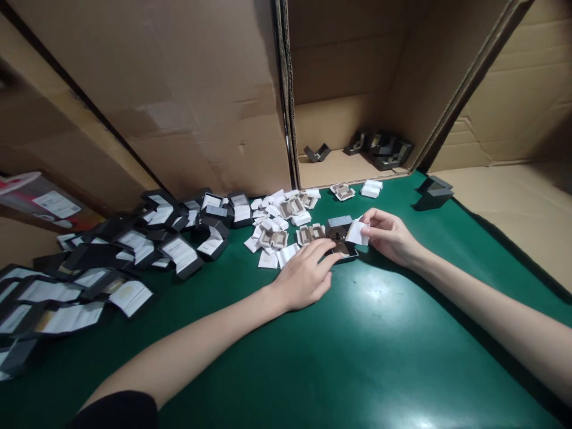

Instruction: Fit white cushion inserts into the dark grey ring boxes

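Observation:
A small dark hinged box (340, 233) stands open on the green table (379, 345). My left hand (306, 275) rests beside it, fingertips touching the box's front edge and base. My right hand (388, 235) pinches a small white insert (357, 232) at the box's right side. Loose white inserts (277, 232) lie just left of the box.
Many flat dark boxes with white cards (111, 268) are heaped at the left. An open cardboard carton (348, 167) at the back holds several dark boxes (379, 149). One closed grey box (434, 189) sits at the right. Cardboard sheets stand behind.

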`<act>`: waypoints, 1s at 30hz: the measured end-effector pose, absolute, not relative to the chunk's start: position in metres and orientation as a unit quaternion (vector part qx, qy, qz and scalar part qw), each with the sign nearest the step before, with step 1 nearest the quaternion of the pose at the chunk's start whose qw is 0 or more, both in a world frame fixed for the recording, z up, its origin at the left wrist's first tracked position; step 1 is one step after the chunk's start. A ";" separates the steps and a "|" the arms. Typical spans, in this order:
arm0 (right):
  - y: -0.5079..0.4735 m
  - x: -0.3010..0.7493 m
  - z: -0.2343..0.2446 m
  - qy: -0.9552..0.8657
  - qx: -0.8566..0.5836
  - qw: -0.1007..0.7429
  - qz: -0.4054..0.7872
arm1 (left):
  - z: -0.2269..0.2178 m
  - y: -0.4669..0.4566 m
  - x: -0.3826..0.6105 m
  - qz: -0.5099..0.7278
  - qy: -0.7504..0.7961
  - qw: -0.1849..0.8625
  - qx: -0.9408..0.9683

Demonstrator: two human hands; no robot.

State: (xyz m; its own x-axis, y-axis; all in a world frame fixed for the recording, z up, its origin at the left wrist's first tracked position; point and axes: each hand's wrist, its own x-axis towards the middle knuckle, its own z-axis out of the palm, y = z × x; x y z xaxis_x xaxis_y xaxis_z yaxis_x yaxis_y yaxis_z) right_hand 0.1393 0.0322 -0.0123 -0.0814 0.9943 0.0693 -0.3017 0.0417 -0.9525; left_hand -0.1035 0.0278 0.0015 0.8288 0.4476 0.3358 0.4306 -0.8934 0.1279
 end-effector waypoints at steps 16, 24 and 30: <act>0.039 0.140 -0.013 -0.439 -0.351 0.553 0.615 | 0.004 0.028 -0.105 0.169 0.228 0.041 0.958; 0.041 0.140 -0.016 -0.448 -0.348 0.542 0.620 | 0.001 0.027 -0.104 0.173 0.225 0.036 0.958; 0.041 0.142 -0.017 -0.459 -0.351 0.536 0.615 | 0.001 0.028 -0.104 0.175 0.222 0.032 0.959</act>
